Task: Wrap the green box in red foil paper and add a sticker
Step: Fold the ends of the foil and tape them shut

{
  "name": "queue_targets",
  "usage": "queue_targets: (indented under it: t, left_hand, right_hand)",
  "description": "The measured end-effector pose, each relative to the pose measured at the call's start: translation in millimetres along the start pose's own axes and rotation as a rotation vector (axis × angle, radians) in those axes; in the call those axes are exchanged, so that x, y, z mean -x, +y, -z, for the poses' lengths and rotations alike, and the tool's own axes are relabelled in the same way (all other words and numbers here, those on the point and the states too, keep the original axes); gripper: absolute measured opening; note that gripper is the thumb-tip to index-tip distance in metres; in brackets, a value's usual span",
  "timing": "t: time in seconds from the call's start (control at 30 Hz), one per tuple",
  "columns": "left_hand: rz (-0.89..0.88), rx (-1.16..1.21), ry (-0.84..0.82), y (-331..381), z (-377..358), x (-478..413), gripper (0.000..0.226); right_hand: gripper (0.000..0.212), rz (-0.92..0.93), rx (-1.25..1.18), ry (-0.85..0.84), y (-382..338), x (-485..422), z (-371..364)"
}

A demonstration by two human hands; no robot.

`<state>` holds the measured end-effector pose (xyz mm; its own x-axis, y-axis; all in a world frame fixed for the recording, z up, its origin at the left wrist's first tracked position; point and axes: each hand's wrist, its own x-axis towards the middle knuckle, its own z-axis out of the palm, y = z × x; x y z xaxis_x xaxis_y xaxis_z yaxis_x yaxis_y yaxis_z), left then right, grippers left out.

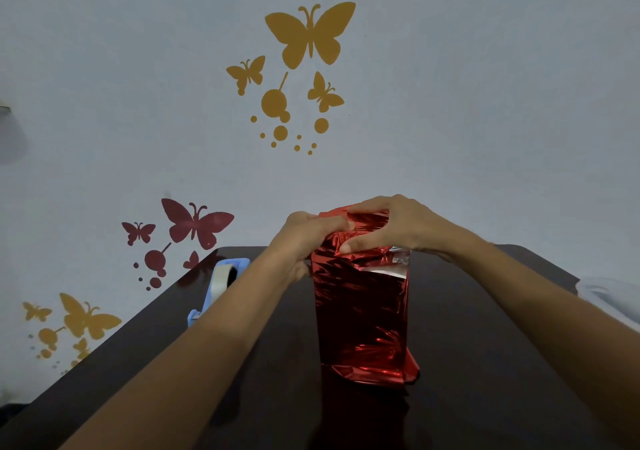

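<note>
A tall box covered in shiny red foil paper [362,314] stands upright on the dark table [485,363]. No green of the box shows through the foil. My left hand [306,233] grips the foil at the top left corner. My right hand [391,224] lies over the top, its fingers curled over the far edge and its thumb pressing a fold on the near face. A silvery underside of the foil [398,267] shows at the upper right. Loose foil flares out at the base [405,373]. No sticker is in view.
A blue tape dispenser with clear tape [221,281] sits on the table to the left, behind my left forearm. Something white [609,297] lies at the table's right edge. Behind the table is a wall with butterfly decals.
</note>
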<state>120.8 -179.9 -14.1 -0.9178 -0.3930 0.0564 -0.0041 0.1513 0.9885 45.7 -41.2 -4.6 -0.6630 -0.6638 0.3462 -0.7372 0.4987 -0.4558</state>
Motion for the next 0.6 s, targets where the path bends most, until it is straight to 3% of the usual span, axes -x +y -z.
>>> queue_targets:
  t: [0.17, 0.27, 0.37, 0.47, 0.53, 0.6]
  left_hand:
    - [0.01, -0.032, 0.003, 0.5, -0.9, -1.9, 0.018]
    - [0.044, -0.04, -0.016, -1.4, 6.1, -2.1, 0.037]
    - [0.063, 0.102, -0.002, -13.4, 23.2, 7.7, 0.056]
    - [-0.123, 0.071, 0.263, -38.9, 47.2, 27.5, 0.038]
    - [-0.244, -0.155, 0.484, -62.0, 67.9, 38.7, 0.031]
    - [-0.227, -0.456, 0.624, -88.0, 88.9, 46.2, 0.037]
  right_hand:
    - [0.091, -0.035, -0.005, -0.051, 1.8, -8.1, 2.0]
    - [0.081, -0.032, -0.019, -0.034, 1.7, -8.3, 0.8]
    - [0.078, -0.036, -0.021, -0.032, 0.3, -4.9, -0.4]
    - [0.077, -0.045, -0.046, -0.025, 1.7, -2.8, -0.8]
    - [0.079, -0.044, -0.069, -0.023, 2.9, -2.8, -1.4]
    - [0.08, -0.042, -0.076, -0.02, 3.9, -3.0, -2.4]
